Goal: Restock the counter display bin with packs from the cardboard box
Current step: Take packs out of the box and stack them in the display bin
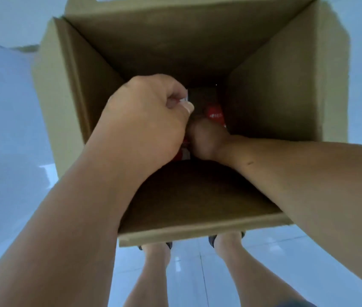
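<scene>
A pale, glossy tiled floor [197, 273] fills the edges of the frame, with thin grout lines crossing at bottom centre and soft reflections of light at lower left. An open cardboard box [175, 41] stands on it, taking up the middle and top of the frame, its flaps raised. At bottom centre, just beside the box's near wall, the person's two feet [228, 237] stand on the tiles in dark sandals [212, 240], their toes hidden behind the box edge.
</scene>
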`<move>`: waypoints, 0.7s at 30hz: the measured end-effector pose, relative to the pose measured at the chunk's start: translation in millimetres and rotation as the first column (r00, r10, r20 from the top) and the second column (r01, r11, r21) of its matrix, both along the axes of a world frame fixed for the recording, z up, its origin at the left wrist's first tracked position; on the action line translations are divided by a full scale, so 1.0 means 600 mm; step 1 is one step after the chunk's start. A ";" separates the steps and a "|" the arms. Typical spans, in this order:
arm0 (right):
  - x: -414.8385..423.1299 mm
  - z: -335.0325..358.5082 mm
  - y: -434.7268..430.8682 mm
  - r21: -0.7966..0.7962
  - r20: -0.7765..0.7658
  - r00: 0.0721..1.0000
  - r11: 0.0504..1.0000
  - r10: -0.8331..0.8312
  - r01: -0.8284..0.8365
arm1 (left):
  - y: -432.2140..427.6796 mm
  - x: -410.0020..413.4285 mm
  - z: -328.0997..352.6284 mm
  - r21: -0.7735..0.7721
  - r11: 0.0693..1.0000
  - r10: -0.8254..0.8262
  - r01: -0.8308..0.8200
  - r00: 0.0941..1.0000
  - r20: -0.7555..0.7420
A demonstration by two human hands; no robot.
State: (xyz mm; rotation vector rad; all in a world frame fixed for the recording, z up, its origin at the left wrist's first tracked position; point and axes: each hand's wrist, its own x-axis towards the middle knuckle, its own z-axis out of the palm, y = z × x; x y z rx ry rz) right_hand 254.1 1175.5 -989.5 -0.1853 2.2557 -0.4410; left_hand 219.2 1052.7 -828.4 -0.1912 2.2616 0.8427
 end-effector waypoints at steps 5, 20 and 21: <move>0.017 0.170 0.019 -0.016 -0.176 0.984 1.000 -0.027 0.024 | -0.004 0.025 0.132 0.025 1.000 -0.017 0.019 0.996 -0.084; 0.018 0.990 0.037 -0.054 -0.594 0.800 0.996 -0.085 0.066 | -0.050 0.025 0.760 0.194 0.980 0.118 -0.049 0.924 -0.364; 0.022 1.040 0.035 -0.046 -0.620 0.780 0.997 -0.083 0.069 | -0.052 0.023 0.804 0.206 0.978 0.118 -0.037 0.911 -0.394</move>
